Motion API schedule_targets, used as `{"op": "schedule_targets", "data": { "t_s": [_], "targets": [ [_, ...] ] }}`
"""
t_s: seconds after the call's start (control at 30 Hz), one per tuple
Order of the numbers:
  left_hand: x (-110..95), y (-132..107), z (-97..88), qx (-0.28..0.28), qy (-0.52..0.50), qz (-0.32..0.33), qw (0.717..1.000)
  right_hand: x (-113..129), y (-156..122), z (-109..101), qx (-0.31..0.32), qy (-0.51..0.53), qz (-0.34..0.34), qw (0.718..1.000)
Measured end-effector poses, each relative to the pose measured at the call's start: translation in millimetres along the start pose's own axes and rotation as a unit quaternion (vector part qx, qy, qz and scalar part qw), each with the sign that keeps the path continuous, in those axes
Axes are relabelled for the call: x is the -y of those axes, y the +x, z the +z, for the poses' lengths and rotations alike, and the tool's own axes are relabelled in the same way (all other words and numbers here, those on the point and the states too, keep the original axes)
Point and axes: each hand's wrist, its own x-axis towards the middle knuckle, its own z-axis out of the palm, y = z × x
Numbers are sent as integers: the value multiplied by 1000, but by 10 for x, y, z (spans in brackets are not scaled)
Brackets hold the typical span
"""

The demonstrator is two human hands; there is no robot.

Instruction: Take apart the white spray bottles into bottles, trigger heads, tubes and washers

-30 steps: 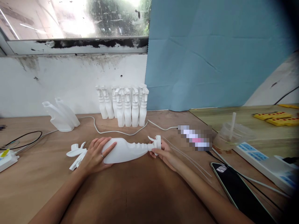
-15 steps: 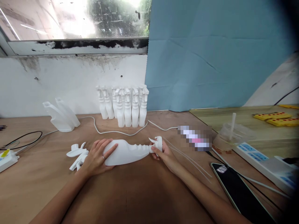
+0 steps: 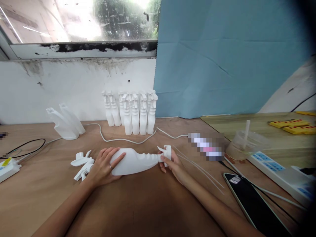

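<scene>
A white spray bottle [image 3: 134,161] lies on its side above the table, its base to the left and its neck to the right. Wrapped round the base end is my left hand [image 3: 106,165], with a ring on one finger. At the neck my right hand [image 3: 172,163] grips the collar of a white trigger sprayer head [image 3: 168,152], its thumb on the near side. The trigger points up and left. Loose white trigger sprayer heads [image 3: 82,163] lie just left of my left hand. Thin clear dip tubes [image 3: 199,168] lie to the right of my right hand.
Several white spray bottles with heads [image 3: 135,115] stand by the wall. Translucent bottles without heads [image 3: 66,121] stand further left. A white cable crosses behind my hands. On the right are a phone [image 3: 254,204], a power strip [image 3: 271,168] and a clear cup [image 3: 243,144].
My right hand's fingers have shifted slightly at the sprayer collar. The bottle and my left hand keep nearly the same place.
</scene>
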Motion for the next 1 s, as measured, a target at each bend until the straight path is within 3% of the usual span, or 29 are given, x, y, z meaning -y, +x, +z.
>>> {"op": "schedule_targets", "data": {
  "t_s": [0.27, 0.4, 0.57, 1.0],
  "targets": [
    [4, -10, 0, 2, -8, -5, 1000, 28, -3, 11, 10, -26, -20, 999],
    [0, -3, 4, 5, -15, -6, 1000, 34, -2, 12, -15, -53, -4, 998],
    [6, -2, 1, 0, -4, -1, 1000, 27, 0, 3, 30, -4, -17, 999],
    [-66, 2, 10, -7, -21, -14, 1000, 44, -36, 47, -35, 27, -12, 999]
  ]
}}
